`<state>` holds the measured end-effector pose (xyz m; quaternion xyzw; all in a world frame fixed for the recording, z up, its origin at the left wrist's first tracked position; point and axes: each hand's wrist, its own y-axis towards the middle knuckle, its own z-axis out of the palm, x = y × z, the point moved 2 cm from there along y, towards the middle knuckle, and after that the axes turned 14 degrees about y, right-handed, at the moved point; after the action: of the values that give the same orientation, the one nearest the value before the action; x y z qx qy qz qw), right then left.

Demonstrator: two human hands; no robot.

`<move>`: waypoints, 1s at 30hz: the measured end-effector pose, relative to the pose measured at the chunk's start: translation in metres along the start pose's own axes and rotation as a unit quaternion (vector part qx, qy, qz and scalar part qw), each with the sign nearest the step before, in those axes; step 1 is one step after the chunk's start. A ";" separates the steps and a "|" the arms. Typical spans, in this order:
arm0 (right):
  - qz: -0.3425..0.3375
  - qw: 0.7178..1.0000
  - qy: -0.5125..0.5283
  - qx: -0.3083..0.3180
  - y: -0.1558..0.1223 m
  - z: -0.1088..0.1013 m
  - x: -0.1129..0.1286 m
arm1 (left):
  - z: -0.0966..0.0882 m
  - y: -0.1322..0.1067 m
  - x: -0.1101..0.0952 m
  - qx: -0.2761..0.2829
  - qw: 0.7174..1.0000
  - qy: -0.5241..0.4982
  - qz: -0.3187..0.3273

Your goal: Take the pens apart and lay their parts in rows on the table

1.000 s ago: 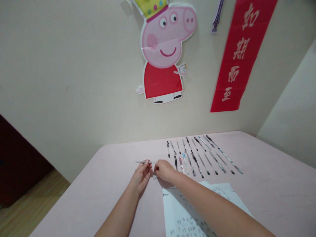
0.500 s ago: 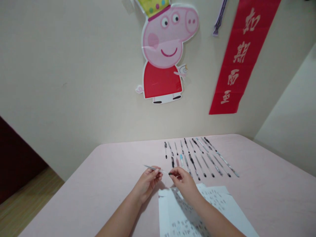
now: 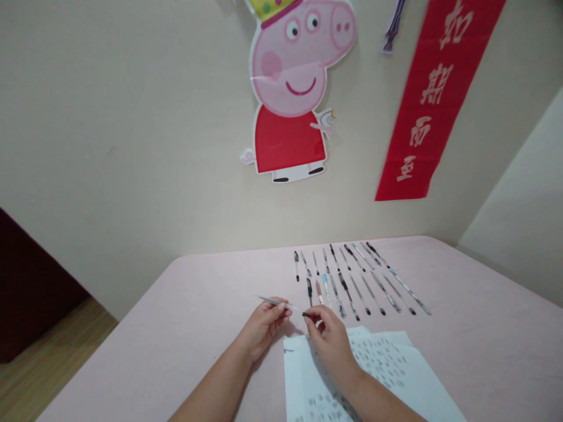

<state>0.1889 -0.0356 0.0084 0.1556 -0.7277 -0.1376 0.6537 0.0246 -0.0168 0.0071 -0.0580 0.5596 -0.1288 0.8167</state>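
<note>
My left hand (image 3: 263,329) is closed around a slim pen (image 3: 269,300) with a clear barrel, which points up and to the left. The other end of the barrel sticks out to the right of my fingers. Close to that end, my right hand (image 3: 332,340) pinches a small black pen cap (image 3: 305,315) between thumb and forefinger. A narrow gap seems to lie between cap and barrel. Beneath my right hand and forearm are handwritten paper sheets (image 3: 389,357), partly covered by them.
Several pens lie in two rows beyond my hands, among them a black-capped pen (image 3: 343,284) and a long patterned pen (image 3: 411,291). The pink-covered table (image 3: 176,328) meets a wall with a cartoon pig cutout (image 3: 290,140) and a red banner (image 3: 433,99).
The black cap has come slightly away from the pen's right end, moving right and down with my right hand. My left hand keeps its hold. The view has shifted a little.
</note>
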 end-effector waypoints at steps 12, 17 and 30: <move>-0.022 1.000 -0.007 -0.013 0.004 -0.003 -0.003 | -0.002 0.005 0.004 0.028 1.000 -0.002 -0.009; -0.018 1.000 -0.004 0.005 0.004 -0.003 -0.002 | 0.001 0.003 0.002 0.024 1.000 0.005 -0.007; -0.013 1.000 0.006 -0.007 0.004 -0.003 -0.003 | 0.004 -0.001 0.002 0.021 1.000 0.020 -0.010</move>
<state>0.1923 -0.0310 0.0080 0.1611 -0.7205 -0.1499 0.6576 0.0292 -0.0187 0.0073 -0.0440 0.5724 -0.1496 0.8050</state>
